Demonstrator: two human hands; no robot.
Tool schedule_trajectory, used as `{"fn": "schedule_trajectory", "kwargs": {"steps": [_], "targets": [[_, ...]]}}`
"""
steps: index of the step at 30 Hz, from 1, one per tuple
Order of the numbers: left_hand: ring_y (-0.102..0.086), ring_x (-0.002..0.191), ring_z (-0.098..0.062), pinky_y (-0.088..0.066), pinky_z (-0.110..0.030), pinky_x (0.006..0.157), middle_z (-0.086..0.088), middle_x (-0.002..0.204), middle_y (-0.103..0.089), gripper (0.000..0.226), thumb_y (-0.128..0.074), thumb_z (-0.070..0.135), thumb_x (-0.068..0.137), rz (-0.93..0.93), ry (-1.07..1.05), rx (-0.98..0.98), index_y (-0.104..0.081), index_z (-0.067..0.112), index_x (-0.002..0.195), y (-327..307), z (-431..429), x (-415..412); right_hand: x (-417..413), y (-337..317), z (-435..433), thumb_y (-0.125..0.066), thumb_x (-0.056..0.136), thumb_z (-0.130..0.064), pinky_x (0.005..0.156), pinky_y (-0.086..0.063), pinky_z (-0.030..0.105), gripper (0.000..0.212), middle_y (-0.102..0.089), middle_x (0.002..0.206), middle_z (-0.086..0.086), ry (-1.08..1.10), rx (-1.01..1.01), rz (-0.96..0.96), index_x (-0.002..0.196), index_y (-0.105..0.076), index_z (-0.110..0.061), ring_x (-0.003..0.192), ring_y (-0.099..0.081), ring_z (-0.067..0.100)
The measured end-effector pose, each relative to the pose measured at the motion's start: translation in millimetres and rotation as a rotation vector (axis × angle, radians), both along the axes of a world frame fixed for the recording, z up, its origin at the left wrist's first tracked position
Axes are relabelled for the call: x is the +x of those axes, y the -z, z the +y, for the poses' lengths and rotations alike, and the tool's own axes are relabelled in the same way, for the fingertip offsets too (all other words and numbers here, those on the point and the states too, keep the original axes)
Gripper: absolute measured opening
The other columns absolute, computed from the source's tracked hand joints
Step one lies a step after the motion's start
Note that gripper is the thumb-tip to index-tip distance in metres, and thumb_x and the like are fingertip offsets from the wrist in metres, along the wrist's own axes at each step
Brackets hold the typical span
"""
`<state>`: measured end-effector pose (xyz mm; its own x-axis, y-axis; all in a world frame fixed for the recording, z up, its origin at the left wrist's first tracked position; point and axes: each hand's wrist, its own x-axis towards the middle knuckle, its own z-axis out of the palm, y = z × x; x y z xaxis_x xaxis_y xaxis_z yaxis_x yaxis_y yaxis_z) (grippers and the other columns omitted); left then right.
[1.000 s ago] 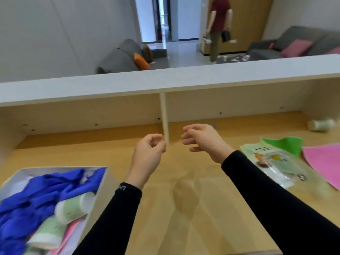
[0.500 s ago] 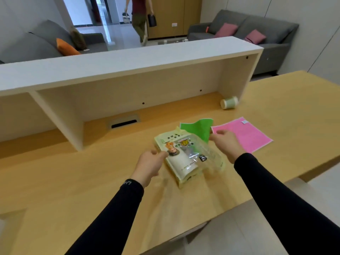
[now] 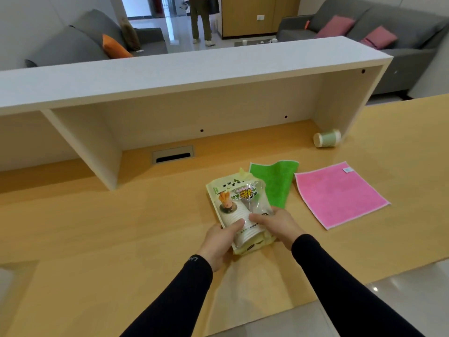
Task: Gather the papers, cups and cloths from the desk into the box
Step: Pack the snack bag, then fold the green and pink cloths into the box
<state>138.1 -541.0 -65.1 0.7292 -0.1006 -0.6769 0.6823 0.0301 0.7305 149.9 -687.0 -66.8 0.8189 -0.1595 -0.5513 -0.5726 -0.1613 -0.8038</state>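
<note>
A yellow-green plastic pack of stacked paper cups [image 3: 239,203] lies on the wooden desk [image 3: 121,227]. My left hand [image 3: 222,242] grips its near left corner and my right hand [image 3: 277,226] grips its near right side. A green cloth [image 3: 275,182] lies partly under the pack's far right edge. A pink cloth [image 3: 340,193] is spread flat further right. A pale green paper cup [image 3: 326,138] lies on its side by the shelf's right panel. The box is out of view.
A white shelf unit [image 3: 184,71] with an upright divider [image 3: 90,144] runs along the desk's back. A cable slot [image 3: 173,154] sits under it. The desk's front edge is just below my forearms. A person [image 3: 200,18] stands far off by grey sofas.
My view has swung right, away from the box. Both hands went from empty, by the divider, to the cup pack and now hold its near end.
</note>
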Motion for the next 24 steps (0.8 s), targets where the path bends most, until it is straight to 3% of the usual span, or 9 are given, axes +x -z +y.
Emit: {"fn": "schedule_trajectory", "kwargs": {"steps": [5,9,14,17,24], "targets": [[-0.07,0.065,-0.014,-0.052,-0.022,0.045,-0.003,0.092,-0.072,0.023,-0.062,0.024,0.089,-0.135,-0.063,-0.022,-0.059,0.018,0.111,-15,18,0,7,-29,27,-0.066,0.082,-0.01,0.049,-0.051,0.019,0.021,-0.07,0.082,0.002,-0.038,0.013,-0.157,0.104,-0.066,-0.009,0.067,-0.066,0.015],[-0.069,0.093,-0.018,-0.056,-0.034,0.079,0.002,0.106,-0.072,0.036,-0.064,0.036,0.085,-0.312,-0.11,0.058,-0.06,0.022,0.117,-40,63,4,16,-66,69,-0.069,0.08,-0.01,0.06,-0.052,0.027,0.013,-0.071,0.082,0.005,-0.119,0.012,-0.301,0.092,-0.069,-0.007,0.067,-0.064,0.018],[-0.068,0.086,-0.011,-0.051,-0.018,0.059,0.004,0.102,-0.071,0.032,-0.065,0.034,0.085,-0.52,-0.295,0.113,-0.062,0.021,0.114,-86,154,-8,19,-114,165,-0.07,0.077,-0.008,0.066,-0.057,0.033,0.014,-0.073,0.082,0.001,-0.268,0.113,-0.461,0.085,-0.067,-0.019,0.071,-0.069,0.017],[-0.065,0.081,-0.005,-0.047,-0.01,0.05,0.007,0.098,-0.069,0.034,-0.064,0.034,0.085,-0.611,-0.434,0.189,-0.061,0.019,0.115,-111,222,-27,14,-137,238,-0.073,0.075,-0.01,0.063,-0.058,0.027,0.015,-0.073,0.081,-0.003,-0.37,0.151,-0.542,0.082,-0.067,-0.022,0.069,-0.07,0.013],[-0.066,0.089,-0.014,-0.054,-0.027,0.068,0.001,0.103,-0.069,0.04,-0.064,0.041,0.083,-0.68,-0.69,0.441,-0.06,0.019,0.116,-140,381,-92,-21,-167,410,-0.077,0.073,-0.014,0.072,-0.06,0.034,0.019,-0.075,0.089,0.003,-0.613,0.263,-0.566,0.086,-0.066,-0.022,0.08,-0.072,0.021]]}}
